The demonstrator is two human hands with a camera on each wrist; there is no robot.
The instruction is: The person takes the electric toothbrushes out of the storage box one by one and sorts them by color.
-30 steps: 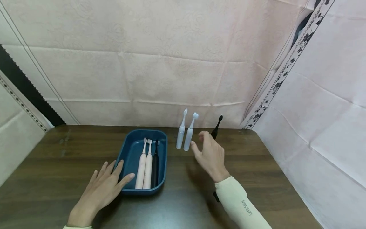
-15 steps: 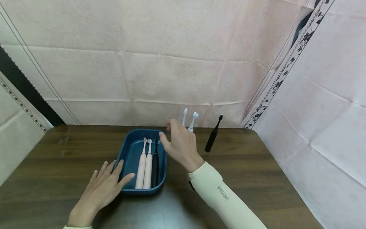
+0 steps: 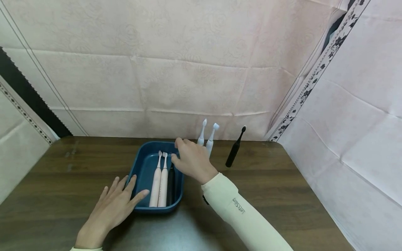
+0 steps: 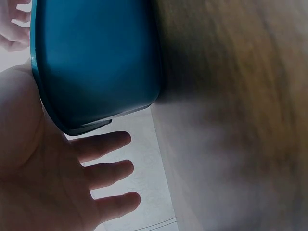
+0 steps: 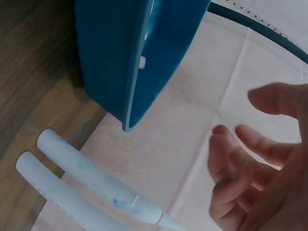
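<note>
A blue tray (image 3: 142, 174) holds two whitish electric toothbrushes (image 3: 155, 188) and a black one (image 3: 171, 184), lying side by side. My left hand (image 3: 108, 209) rests at its left rim, fingers spread, thumb over the inside; the left wrist view shows these fingers (image 4: 108, 173) straight beside the tray wall. Over the right rim, my right hand (image 3: 194, 160) hides the black toothbrush's head. In the right wrist view its fingers (image 5: 228, 159) are loosely bent with nothing between them. Two light blue toothbrushes (image 5: 96, 178) lie just right of the tray, partly covered by that hand.
Another black toothbrush (image 3: 233, 153) lies farther right on the brown wooden table (image 3: 251, 181). A pale patterned cloth (image 3: 188, 69) hangs along the table's back edge, and more white cloth (image 3: 361, 139) covers the right side.
My right hand has moved left, from beside the black toothbrush on the table, past the light blue ones, to the tray's right rim. The left hand and the toothbrushes stay in place.
</note>
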